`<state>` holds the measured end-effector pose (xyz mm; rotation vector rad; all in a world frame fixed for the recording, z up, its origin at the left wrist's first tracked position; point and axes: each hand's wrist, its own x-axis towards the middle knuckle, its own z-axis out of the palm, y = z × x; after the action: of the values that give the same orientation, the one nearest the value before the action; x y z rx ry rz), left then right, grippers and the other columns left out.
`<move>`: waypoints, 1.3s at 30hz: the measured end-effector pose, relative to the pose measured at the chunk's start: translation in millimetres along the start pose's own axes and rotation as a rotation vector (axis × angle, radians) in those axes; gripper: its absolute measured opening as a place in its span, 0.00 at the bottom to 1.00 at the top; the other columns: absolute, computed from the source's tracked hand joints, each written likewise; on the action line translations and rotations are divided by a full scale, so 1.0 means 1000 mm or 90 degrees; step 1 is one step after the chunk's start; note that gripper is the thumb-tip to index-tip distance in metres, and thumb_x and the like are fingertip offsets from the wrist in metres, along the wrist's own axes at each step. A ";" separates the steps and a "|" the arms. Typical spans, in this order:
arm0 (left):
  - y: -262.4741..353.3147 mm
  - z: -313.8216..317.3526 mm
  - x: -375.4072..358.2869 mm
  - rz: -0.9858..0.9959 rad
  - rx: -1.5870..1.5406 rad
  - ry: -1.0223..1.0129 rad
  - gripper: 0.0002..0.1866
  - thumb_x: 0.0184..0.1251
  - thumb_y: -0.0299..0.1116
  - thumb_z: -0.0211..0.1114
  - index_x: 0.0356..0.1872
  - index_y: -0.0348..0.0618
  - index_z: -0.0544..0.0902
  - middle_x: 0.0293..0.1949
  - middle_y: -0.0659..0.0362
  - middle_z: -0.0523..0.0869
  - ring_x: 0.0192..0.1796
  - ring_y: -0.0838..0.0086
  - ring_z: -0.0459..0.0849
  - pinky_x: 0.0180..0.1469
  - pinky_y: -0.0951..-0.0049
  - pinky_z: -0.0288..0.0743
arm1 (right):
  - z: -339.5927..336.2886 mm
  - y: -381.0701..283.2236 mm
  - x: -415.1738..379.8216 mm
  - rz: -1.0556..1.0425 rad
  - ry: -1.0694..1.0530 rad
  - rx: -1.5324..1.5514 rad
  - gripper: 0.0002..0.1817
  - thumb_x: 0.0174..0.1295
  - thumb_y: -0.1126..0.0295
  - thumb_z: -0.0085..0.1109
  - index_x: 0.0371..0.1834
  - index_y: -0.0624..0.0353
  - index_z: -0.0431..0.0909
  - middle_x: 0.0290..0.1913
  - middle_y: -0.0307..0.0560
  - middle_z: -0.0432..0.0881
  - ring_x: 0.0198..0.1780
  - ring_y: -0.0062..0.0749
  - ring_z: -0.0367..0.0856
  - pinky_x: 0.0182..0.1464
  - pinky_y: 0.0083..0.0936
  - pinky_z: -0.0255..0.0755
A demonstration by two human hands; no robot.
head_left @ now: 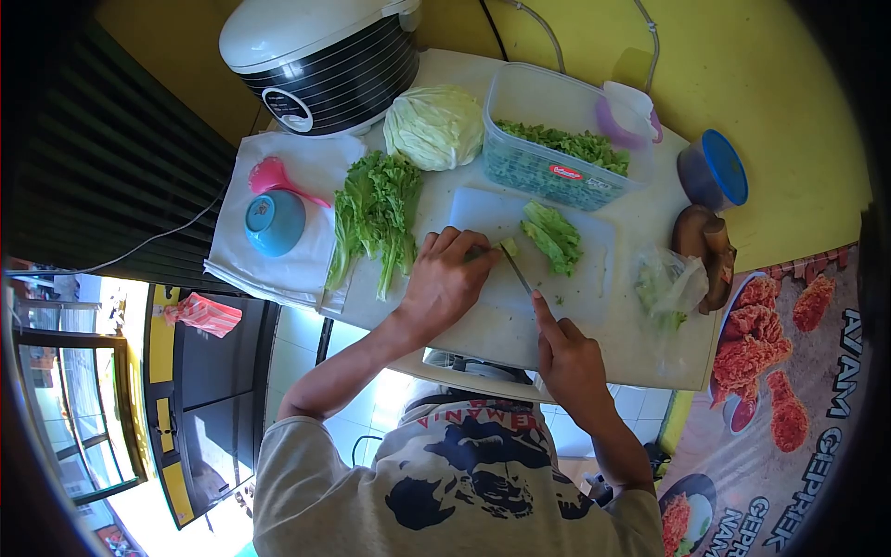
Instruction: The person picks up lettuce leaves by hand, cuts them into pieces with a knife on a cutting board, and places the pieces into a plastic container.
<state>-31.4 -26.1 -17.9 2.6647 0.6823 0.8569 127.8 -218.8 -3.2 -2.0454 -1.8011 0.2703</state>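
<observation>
On a white cutting board (589, 269), my left hand (447, 278) is closed on a piece of leafy green lettuce, mostly hidden under the fingers. My right hand (571, 364) grips a knife (516, 267), its index finger stretched along the top of the blade. The blade's tip is close to my left fingertips, beside a small pale bit of stem. Just right of the blade lies a cut bunch of lettuce leaves (554, 239). Behind the board, a clear plastic container (529, 176) holds chopped greens.
Left of the board are a bunch of lettuce (379, 209), a cabbage (433, 128), an upturned blue bowl (275, 224) and a pink ladle (269, 174). A rice cooker (325, 74) stands behind. To the right are a plastic bag (668, 283) and a blue-lidded tub (713, 169).
</observation>
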 end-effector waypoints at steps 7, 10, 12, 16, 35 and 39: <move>0.001 0.002 0.000 -0.007 -0.001 0.010 0.11 0.61 0.24 0.74 0.45 0.48 0.94 0.45 0.63 0.87 0.48 0.68 0.84 0.51 0.63 0.74 | 0.009 0.001 0.018 -0.018 0.031 0.007 0.36 0.69 0.75 0.61 0.82 0.53 0.67 0.29 0.50 0.79 0.20 0.45 0.80 0.27 0.40 0.80; 0.002 0.004 -0.002 -0.018 -0.003 0.012 0.12 0.62 0.24 0.74 0.46 0.47 0.94 0.45 0.63 0.87 0.47 0.68 0.84 0.51 0.62 0.74 | 0.008 -0.006 0.021 -0.006 0.012 -0.028 0.35 0.69 0.74 0.61 0.82 0.53 0.67 0.30 0.50 0.79 0.21 0.45 0.81 0.26 0.41 0.79; 0.003 0.004 -0.002 -0.026 -0.008 0.019 0.12 0.62 0.23 0.73 0.46 0.47 0.94 0.45 0.62 0.87 0.47 0.68 0.85 0.51 0.62 0.74 | 0.009 -0.006 0.013 -0.002 0.014 -0.028 0.35 0.69 0.73 0.62 0.82 0.53 0.67 0.29 0.50 0.79 0.21 0.45 0.81 0.25 0.40 0.79; 0.005 0.004 -0.002 -0.037 -0.013 0.017 0.11 0.63 0.25 0.73 0.46 0.46 0.93 0.44 0.61 0.88 0.47 0.67 0.85 0.52 0.61 0.74 | 0.008 0.002 0.005 -0.003 0.029 -0.011 0.35 0.70 0.73 0.61 0.82 0.53 0.67 0.28 0.49 0.80 0.20 0.44 0.81 0.24 0.40 0.79; 0.001 0.003 -0.012 -0.039 0.024 0.058 0.11 0.60 0.28 0.77 0.44 0.50 0.94 0.44 0.62 0.88 0.48 0.66 0.85 0.52 0.61 0.73 | 0.012 0.010 -0.003 -0.028 0.052 0.046 0.36 0.71 0.74 0.61 0.83 0.46 0.67 0.29 0.47 0.79 0.20 0.42 0.80 0.25 0.39 0.78; 0.000 0.002 -0.012 -0.033 0.023 0.060 0.11 0.60 0.26 0.76 0.44 0.50 0.94 0.43 0.62 0.88 0.48 0.66 0.85 0.52 0.61 0.74 | 0.010 0.010 -0.002 -0.029 0.035 0.031 0.36 0.70 0.74 0.61 0.83 0.47 0.67 0.29 0.47 0.79 0.20 0.42 0.80 0.25 0.39 0.78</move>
<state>-38.5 -32.7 -25.2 2.6396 0.7933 0.9697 132.5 -220.5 -16.2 -1.9561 -1.7880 0.2402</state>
